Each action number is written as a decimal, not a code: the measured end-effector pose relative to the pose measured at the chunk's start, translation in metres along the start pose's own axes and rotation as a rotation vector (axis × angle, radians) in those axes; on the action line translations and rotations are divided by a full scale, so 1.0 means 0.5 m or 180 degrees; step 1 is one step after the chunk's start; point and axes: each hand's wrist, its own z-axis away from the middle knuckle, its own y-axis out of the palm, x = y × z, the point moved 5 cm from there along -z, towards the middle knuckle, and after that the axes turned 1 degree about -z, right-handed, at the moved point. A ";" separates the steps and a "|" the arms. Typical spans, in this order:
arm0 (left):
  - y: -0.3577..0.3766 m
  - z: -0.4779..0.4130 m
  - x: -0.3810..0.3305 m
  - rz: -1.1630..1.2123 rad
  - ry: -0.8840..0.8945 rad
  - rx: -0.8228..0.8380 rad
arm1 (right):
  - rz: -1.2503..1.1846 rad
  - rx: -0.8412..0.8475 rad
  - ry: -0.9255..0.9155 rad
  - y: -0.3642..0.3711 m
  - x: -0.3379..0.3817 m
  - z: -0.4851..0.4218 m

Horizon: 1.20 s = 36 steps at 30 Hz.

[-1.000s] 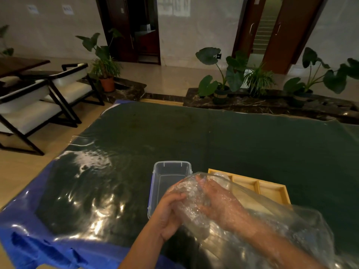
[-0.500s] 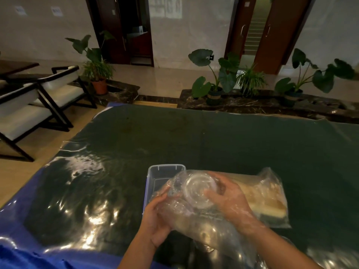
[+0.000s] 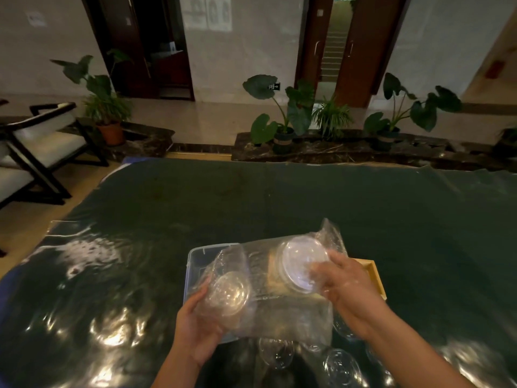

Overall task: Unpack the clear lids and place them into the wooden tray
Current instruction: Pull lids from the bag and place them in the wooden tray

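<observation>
1. Spreading across most of the view, a dark green table (image 3: 307, 197) is lying under a glossy clear cover that is catching bright glare on the near left.
2. Stretching between the two hands, a crumpled clear plastic bag (image 3: 279, 306) is hanging just above the table, partly hiding what is lying behind it.
3. Sitting on the table behind the bag, a clear plastic bin (image 3: 195, 256) is showing its left wall and far rim, while the wooden tray (image 3: 376, 275) is lying just to its right with only its right edge and corner showing past the right hand.
4. Reaching in from the lower left, the left hand (image 3: 195, 329) is cupping the bag from below, its fingers closing around a stack of clear lids (image 3: 228, 294) through the plastic.
5. Coming in from the lower right, the right hand (image 3: 352, 289) is gripping a second clear lid stack (image 3: 303, 264) by its rim, holding it raised over the tray's left part with the bag's film draping around it; whether this stack is fully out of the bag is not clear.
6. Lying on the table near the bottom edge, several loose clear lids (image 3: 340, 365) are resting between the forearms, blurred.
</observation>
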 end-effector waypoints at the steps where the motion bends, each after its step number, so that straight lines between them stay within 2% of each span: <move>1: 0.000 0.000 0.000 -0.0008 0.0008 -0.0011 | -0.0011 -0.0006 -0.0044 -0.006 0.003 0.000; 11: -0.012 -0.010 -0.014 -0.0025 0.0193 -0.0324 | -0.0070 -0.0279 -0.0241 -0.065 0.023 -0.016; 16: -0.032 -0.015 -0.026 0.0066 0.0313 -0.0464 | -0.0023 -0.0577 -0.0370 -0.135 0.018 -0.061; 22: -0.024 -0.012 -0.025 0.0170 0.0340 -0.0494 | 0.0570 -0.1060 0.0028 -0.214 -0.063 -0.164; 26: -0.011 -0.021 -0.021 0.0158 0.0351 -0.0564 | 0.0902 -0.1147 0.0435 -0.219 -0.113 -0.223; 32: 0.012 -0.050 -0.022 0.0220 0.0435 -0.0537 | 0.1280 -0.1493 0.0665 -0.226 -0.132 -0.285; 36: 0.013 -0.068 -0.024 0.0235 0.0392 -0.0644 | 0.1611 -0.1457 0.0846 -0.223 -0.148 -0.317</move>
